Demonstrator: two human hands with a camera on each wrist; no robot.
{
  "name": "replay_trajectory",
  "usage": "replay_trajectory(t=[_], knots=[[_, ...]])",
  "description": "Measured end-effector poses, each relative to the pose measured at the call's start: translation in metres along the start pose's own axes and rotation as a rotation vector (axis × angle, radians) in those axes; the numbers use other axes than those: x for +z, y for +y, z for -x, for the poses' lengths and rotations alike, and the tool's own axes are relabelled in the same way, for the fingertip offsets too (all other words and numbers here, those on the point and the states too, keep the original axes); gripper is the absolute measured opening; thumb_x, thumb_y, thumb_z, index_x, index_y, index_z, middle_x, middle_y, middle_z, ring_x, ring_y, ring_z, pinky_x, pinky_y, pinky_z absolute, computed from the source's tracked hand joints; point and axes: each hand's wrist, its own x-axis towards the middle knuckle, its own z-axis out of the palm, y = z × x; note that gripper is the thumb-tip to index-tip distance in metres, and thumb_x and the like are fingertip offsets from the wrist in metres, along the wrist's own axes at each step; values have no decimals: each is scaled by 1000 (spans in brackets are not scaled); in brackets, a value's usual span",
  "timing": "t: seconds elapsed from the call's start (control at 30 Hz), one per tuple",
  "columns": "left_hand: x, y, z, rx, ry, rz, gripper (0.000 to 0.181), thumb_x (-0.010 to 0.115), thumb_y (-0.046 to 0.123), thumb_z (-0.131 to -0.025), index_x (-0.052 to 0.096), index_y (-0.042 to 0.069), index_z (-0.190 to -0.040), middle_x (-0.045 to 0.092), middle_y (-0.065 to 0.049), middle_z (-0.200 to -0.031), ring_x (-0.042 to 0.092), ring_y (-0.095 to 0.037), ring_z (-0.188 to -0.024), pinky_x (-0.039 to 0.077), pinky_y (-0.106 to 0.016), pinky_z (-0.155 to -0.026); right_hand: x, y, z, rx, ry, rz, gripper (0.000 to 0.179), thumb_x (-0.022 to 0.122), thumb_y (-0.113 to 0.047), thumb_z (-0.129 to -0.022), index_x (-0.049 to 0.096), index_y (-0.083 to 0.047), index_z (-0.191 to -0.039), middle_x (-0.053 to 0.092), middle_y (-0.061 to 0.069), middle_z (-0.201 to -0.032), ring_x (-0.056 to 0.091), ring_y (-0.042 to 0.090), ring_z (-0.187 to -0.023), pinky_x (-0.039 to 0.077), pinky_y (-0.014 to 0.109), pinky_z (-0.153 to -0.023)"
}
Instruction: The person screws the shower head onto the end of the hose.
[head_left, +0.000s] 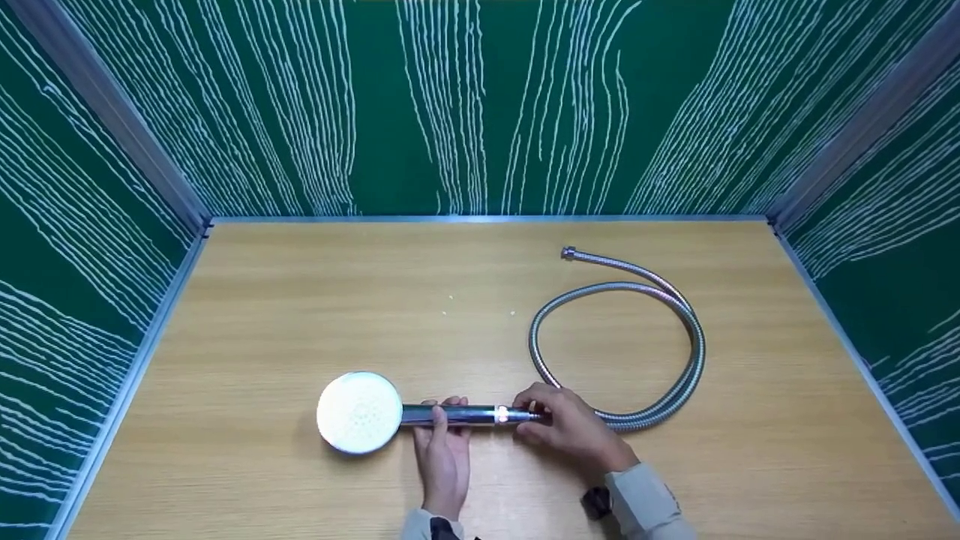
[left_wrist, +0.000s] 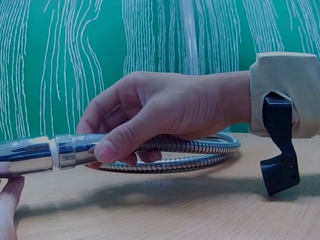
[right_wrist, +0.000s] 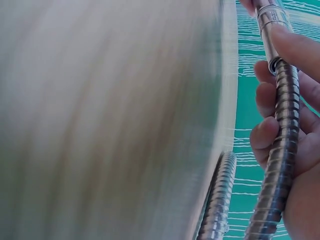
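Note:
A chrome shower head (head_left: 360, 412) with a round pale face lies to the left, its face upward. My left hand (head_left: 444, 465) grips its handle (head_left: 480, 415) from below, with the thumb over the top. The metal shower hose (head_left: 699, 349) meets the handle's right end through a chrome connector (left_wrist: 66, 151). A narrow white ring (left_wrist: 53, 154) shows between handle and connector. My right hand (head_left: 576, 429) pinches the connector's tapered sleeve between thumb and fingers. In the right wrist view the ribbed hose (right_wrist: 286, 120) runs back along the palm. How far the connector is threaded on is hidden.
The hose loops across the right of the wooden table (head_left: 300, 300), its free end nut (head_left: 568, 253) toward the back. Several tiny white specks (head_left: 451, 298) lie mid-table. Green walls (head_left: 495, 112) with white streaks enclose the back and sides, edged by metal strips (head_left: 480, 219).

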Motion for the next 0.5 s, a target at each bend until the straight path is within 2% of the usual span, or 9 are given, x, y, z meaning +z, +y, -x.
replay_trajectory(t=[0.17, 0.5], knots=[[1, 0, -1, 4, -1, -6, 13, 38, 17, -102, 33, 11, -112, 53, -7, -103, 56, -21, -104, 47, -35, -97, 0, 2, 0, -22, 7, -10, 18, 71, -25, -85, 67, -22, -102, 63, -10, -95, 55, 8, -85, 48, 24, -76], [2, 0, 0, -6, 10, -16, 16, 39, 16, -102, 31, 9, -115, 55, -6, -102, 56, -22, -105, 45, -36, -99, -4, -3, 1, 35, -36, -21, 22, 70, -29, -86, 67, -24, -107, 64, -12, -100, 57, 8, -91, 49, 27, -84]])
